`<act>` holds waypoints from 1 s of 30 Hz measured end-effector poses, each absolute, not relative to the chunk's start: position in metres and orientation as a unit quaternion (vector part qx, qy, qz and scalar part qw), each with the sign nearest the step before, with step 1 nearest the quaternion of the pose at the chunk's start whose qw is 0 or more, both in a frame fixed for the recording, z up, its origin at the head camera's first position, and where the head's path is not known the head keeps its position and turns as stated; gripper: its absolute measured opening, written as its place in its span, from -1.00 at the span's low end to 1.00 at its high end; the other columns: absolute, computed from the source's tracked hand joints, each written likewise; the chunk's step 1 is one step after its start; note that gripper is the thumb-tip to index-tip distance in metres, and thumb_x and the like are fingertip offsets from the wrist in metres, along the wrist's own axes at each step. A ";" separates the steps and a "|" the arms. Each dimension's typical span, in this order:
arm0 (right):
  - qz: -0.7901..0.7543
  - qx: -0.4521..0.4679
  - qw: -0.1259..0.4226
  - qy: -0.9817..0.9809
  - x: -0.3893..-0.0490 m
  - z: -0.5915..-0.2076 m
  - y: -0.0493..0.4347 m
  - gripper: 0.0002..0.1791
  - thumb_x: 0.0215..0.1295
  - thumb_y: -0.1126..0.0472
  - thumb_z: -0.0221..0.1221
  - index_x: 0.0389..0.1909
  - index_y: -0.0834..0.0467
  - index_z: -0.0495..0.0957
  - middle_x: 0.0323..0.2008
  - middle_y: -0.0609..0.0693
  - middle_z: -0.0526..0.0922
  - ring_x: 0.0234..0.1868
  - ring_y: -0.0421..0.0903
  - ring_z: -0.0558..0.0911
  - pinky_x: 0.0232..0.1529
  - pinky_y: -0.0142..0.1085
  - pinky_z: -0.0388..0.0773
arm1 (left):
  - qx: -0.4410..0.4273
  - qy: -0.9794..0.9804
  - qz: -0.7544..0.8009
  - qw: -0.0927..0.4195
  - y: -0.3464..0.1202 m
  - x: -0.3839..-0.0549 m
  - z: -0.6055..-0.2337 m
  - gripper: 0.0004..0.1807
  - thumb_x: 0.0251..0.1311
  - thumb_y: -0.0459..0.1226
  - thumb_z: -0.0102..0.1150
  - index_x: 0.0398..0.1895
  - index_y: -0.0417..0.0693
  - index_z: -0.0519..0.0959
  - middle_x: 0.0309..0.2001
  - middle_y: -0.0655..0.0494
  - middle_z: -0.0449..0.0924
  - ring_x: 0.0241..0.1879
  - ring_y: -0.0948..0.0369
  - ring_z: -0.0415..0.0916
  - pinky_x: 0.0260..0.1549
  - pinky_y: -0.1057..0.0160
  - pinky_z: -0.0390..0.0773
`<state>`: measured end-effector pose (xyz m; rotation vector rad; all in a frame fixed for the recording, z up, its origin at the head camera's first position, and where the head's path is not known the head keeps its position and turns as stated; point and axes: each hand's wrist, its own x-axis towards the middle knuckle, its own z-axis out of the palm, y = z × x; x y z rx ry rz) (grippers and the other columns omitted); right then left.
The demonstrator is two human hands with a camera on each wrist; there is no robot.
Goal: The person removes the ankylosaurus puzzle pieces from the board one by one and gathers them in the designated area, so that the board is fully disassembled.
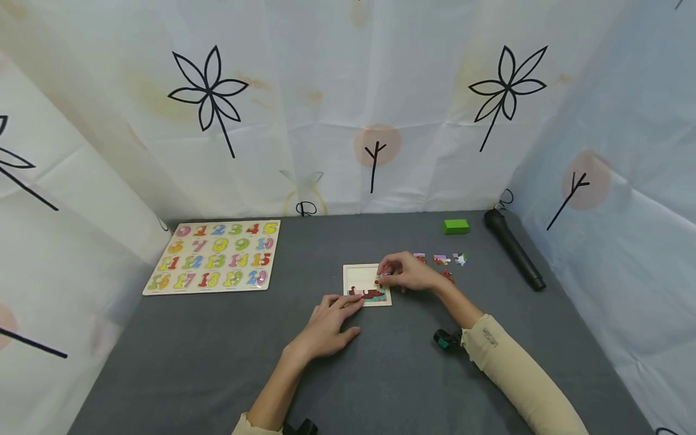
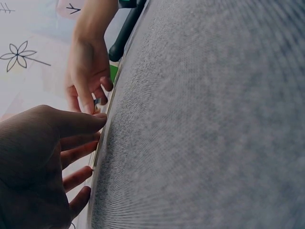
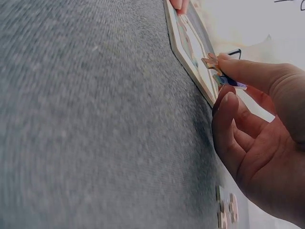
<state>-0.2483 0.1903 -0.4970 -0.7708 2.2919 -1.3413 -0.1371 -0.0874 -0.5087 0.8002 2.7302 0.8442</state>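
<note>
A small square wooden puzzle tray (image 1: 353, 273) lies on the grey table, with brown, pink and green pieces (image 1: 372, 295) fitted along its near edge. My right hand (image 1: 408, 272) pinches a colourful jigsaw piece (image 3: 214, 67) between thumb and fingers, tilted just above the tray's right side. With its fingers extended, my left hand (image 1: 326, 326) rests its fingertips on the tray's near left part. In the left wrist view, the left hand (image 2: 43, 157) partly hides the tray. Loose jigsaw pieces (image 1: 441, 260) lie to the right, beyond the right hand.
A number board (image 1: 212, 257) lies at the back left. A green block (image 1: 455, 226) stands at the back right, and a black microphone (image 1: 513, 249) lies beside it. White curtains with plant drawings (image 1: 337, 109) enclose the table's back and sides.
</note>
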 end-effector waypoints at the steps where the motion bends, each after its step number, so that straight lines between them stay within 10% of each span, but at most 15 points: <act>1: -0.481 -0.271 0.187 0.813 -0.248 -0.497 0.192 -0.81 0.47 0.31 0.35 -0.01 0.31 0.69 -0.22 0.28 0.76 -0.62 -0.20 0.52 -0.55 -0.30 0.55 | 0.268 0.917 0.282 0.087 -0.087 -0.137 -0.509 -0.36 0.47 -0.19 0.33 0.58 -0.05 0.49 0.60 0.08 0.42 0.52 -0.13 0.26 0.34 -0.31 0.35; 30: -0.453 -0.109 0.127 0.876 -0.214 -0.468 0.336 -0.71 0.53 0.21 0.33 0.09 0.34 0.68 -0.16 0.26 0.73 -0.43 -0.16 0.62 -0.39 -0.21 0.71 | 0.257 0.915 0.295 0.097 -0.087 -0.136 -0.508 -0.34 0.48 -0.18 0.33 0.60 -0.02 0.46 0.62 0.10 0.40 0.54 -0.13 0.23 0.37 -0.28 0.31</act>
